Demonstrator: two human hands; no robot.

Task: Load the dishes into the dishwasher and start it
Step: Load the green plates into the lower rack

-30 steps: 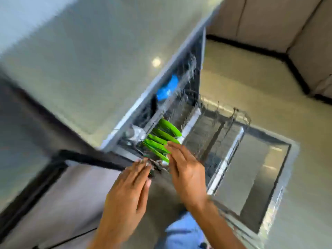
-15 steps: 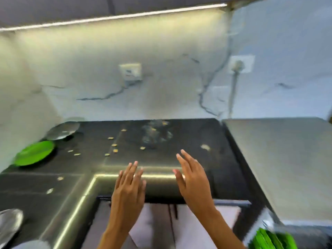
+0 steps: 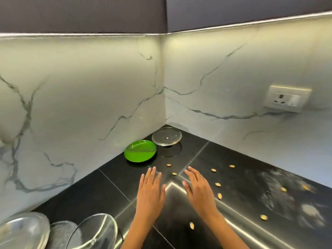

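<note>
Two hands reach out over the black countertop (image 3: 93,193) in my feed, and neither one is holding anything. My left hand (image 3: 150,191) is flat, palm down, fingers straight and lying close together, pointing toward the green plate (image 3: 140,153). My right hand (image 3: 199,189) sits just beside it, also palm down, fingers extended and only slightly apart, the thumb held out toward the left hand. Whether either palm is touching the counter or hanging above it, I cannot tell from this angle. The green plate lies flat on the counter near the corner of the marble backsplash (image 3: 80,97), ahead of the left fingertips and apart from them. Just behind it and to the right sits a round glass lid (image 3: 166,138) with a small knob at its centre, close to the plate's rim. At the lower left edge of my view I see a steel plate (image 3: 23,230), a second glass lid (image 3: 93,232) tilted up on its edge, and something grey and textured (image 3: 61,230) between them that I cannot identify. Small yellowish seeds (image 3: 218,184) are scattered across the counter around and to the right of the right hand, and a pale smudgy patch (image 3: 291,191) marks the surface farther right. A wall socket (image 3: 285,101) is set into the right-hand backsplash.
</note>
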